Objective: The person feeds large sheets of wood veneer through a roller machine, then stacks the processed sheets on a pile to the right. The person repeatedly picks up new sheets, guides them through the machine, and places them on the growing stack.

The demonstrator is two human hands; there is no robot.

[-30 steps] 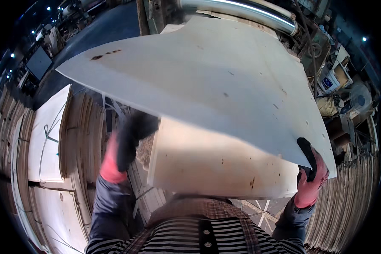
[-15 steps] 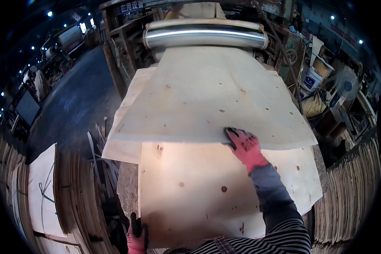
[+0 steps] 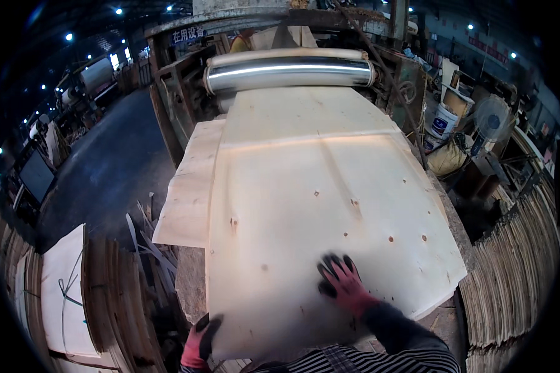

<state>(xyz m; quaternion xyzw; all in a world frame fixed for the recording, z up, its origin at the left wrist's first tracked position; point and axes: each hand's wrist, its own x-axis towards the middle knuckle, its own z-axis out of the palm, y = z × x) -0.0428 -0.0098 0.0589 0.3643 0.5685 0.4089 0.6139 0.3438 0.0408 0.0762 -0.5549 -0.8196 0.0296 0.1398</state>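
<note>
A pale wood veneer sheet (image 3: pixel 280 217) with brown knots lies in front of me, its near part blurred. My right hand (image 3: pixel 345 286), in a pink glove with black fingertips, rests on it with fingers spread. At the near left corner my left hand (image 3: pixel 198 345), gloved alike, grips the edge; its thumb lies over the sheet and the other fingers are partly hidden. Beyond, another veneer sheet (image 3: pixel 292 115) reaches up to a shiny metal roller (image 3: pixel 289 73).
More veneer (image 3: pixel 183 193) juts out on the left. Bundled veneer stacks stand at the left (image 3: pixel 62 292) and right (image 3: pixel 510 273). A white bucket (image 3: pixel 443 121) and a fan (image 3: pixel 493 121) are at the right. Wood strips (image 3: pixel 146 236) lie beside the left stack.
The upper sheet has moved away toward the roller, baring more of the sheet below. My right hand has left it and come back nearer, onto the lower sheet. My left hand stays at the corner.
</note>
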